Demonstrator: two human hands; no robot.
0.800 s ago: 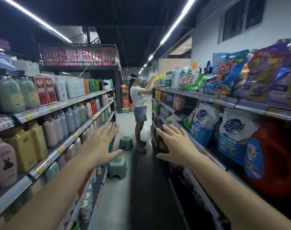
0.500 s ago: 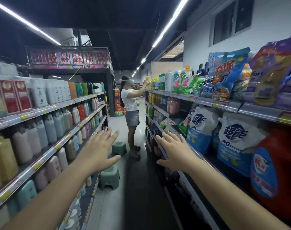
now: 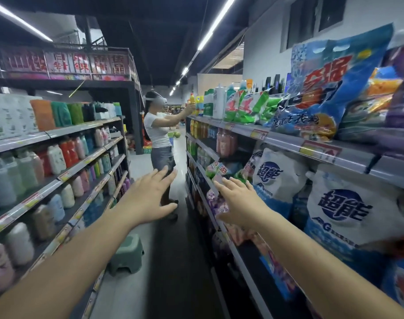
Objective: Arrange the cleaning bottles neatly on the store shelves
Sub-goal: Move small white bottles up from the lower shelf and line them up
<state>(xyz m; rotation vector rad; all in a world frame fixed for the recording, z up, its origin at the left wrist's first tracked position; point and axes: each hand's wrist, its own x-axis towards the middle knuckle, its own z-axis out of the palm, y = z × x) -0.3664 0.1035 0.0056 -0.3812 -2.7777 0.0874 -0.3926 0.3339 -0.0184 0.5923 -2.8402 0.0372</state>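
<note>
Both hands reached forward down the aisle with fingers spread and straight, holding nothing. The left hand (image 3: 150, 199) hung over the open floor between the two shelf runs. The right hand (image 3: 237, 203) was stretched out in front of the grey metal shelves on the right (image 3: 286, 140), its fingertips (image 3: 219, 184) near a small pink-and-purple packet (image 3: 216, 199) at the shelf edge; whether they touched it could not be told.

Beyond the right hand stood two white-and-blue detergent bags with round dark-blue logos (image 3: 348, 208), and on the top shelf above them a large blue detergent bag with red lettering (image 3: 323, 88) beside green-and-white pouches (image 3: 244, 107). Farther along that top shelf stood the upright cleaning bottles in yellow, green and white (image 3: 210, 102), with more orange and green bottles on the tier below.

Below the left forearm a low green plastic step stool (image 3: 127, 254) sat on the grey floor (image 3: 173, 272), in the walkway. Farther down the aisle a person in a white top and grey skirt (image 3: 158, 139), wearing a headset, stood in the middle of the passage and held a yellow bottle (image 3: 192, 101) up at the top shelf.

The grey shelves on the left (image 3: 58, 178) carried rows of pastel pump bottles in white, pink, green and red (image 3: 56, 157), standing upright and close together.
</note>
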